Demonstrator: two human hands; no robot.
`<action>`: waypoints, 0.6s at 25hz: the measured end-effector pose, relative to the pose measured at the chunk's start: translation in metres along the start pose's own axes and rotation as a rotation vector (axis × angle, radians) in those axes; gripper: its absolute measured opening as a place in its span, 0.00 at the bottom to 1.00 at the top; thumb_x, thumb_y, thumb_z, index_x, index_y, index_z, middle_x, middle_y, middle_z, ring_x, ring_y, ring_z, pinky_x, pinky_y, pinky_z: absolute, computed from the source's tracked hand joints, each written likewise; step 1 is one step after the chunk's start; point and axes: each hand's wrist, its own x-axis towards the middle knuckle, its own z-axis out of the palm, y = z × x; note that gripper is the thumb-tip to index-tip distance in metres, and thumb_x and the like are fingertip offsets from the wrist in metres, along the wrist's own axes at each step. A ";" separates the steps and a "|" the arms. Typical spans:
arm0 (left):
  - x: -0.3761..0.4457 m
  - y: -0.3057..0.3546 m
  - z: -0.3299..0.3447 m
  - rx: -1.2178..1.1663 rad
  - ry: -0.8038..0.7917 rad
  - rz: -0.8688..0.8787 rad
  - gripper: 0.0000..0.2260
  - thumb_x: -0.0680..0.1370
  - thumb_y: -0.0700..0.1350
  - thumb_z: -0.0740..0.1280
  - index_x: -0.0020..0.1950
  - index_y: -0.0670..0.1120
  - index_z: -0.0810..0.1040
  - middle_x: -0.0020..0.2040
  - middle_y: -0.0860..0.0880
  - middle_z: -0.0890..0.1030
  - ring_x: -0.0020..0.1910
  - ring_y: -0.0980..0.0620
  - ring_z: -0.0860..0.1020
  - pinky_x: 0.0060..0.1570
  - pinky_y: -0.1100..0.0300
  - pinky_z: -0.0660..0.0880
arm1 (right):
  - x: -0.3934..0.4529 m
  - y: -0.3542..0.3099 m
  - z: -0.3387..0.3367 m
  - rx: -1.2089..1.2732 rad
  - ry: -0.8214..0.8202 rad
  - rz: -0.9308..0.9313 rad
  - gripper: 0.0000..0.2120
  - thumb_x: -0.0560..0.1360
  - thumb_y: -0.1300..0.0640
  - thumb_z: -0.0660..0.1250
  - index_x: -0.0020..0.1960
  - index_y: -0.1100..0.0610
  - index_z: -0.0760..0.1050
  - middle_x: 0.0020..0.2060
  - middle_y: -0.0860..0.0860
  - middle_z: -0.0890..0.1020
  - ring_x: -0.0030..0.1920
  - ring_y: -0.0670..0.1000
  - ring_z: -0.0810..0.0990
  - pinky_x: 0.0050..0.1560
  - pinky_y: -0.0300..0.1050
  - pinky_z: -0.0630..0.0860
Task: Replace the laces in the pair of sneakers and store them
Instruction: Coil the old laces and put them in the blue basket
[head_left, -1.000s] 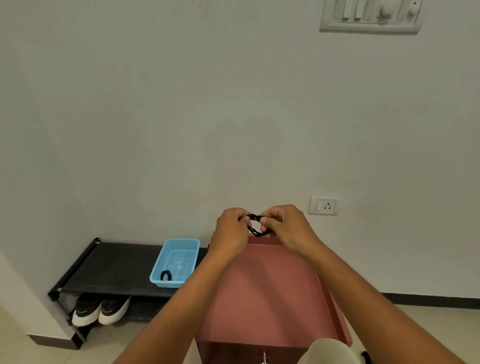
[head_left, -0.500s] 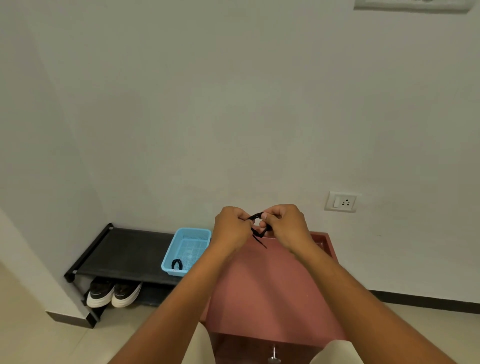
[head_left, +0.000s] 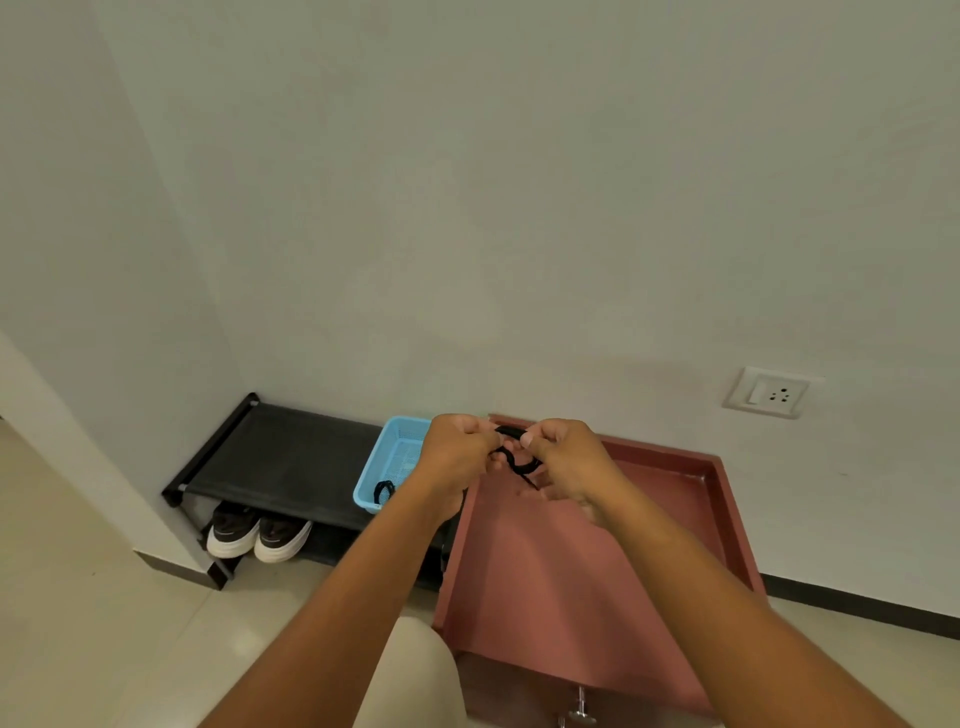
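A bundled black lace (head_left: 519, 460) hangs between my two hands, above the far edge of a pink cabinet top (head_left: 670, 499). My left hand (head_left: 457, 454) pinches one side of it and my right hand (head_left: 563, 460) pinches the other; a short end dangles below. A light blue basket (head_left: 400, 452) stands on a black shoe rack (head_left: 280, 457) to the left, with another black lace bundle (head_left: 383, 491) lying in it. A pair of black sneakers with white soles (head_left: 257, 532) sits on the rack's lower level.
The rack stands against a white wall in the left corner. The pink cabinet has a raised rim and a metal knob (head_left: 577, 709) on its front. A wall socket (head_left: 769, 395) is at the right. Beige tiled floor (head_left: 93, 623) lies at the left front.
The view has tilted down and shifted left, so the rack and sneakers sit more toward the centre. My hands stay together on the lace, working it slightly.
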 end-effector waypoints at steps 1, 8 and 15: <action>0.006 -0.006 -0.005 0.015 0.016 0.013 0.05 0.81 0.33 0.67 0.51 0.35 0.82 0.41 0.42 0.86 0.37 0.51 0.80 0.46 0.56 0.81 | 0.010 0.004 0.006 0.005 0.001 0.012 0.08 0.84 0.60 0.65 0.53 0.63 0.80 0.43 0.57 0.85 0.34 0.54 0.85 0.39 0.51 0.84; 0.048 -0.049 -0.043 0.035 0.136 -0.022 0.06 0.80 0.34 0.68 0.53 0.42 0.83 0.44 0.44 0.87 0.34 0.55 0.81 0.39 0.62 0.81 | 0.086 0.030 0.054 -0.138 0.053 -0.060 0.04 0.78 0.66 0.71 0.51 0.65 0.84 0.41 0.59 0.87 0.42 0.60 0.88 0.40 0.47 0.83; 0.100 -0.096 -0.089 0.026 0.241 -0.125 0.06 0.81 0.38 0.68 0.52 0.42 0.85 0.48 0.46 0.86 0.46 0.48 0.85 0.47 0.55 0.83 | 0.152 0.045 0.108 -0.414 -0.115 -0.159 0.04 0.79 0.63 0.71 0.49 0.59 0.84 0.37 0.52 0.86 0.37 0.54 0.87 0.42 0.45 0.85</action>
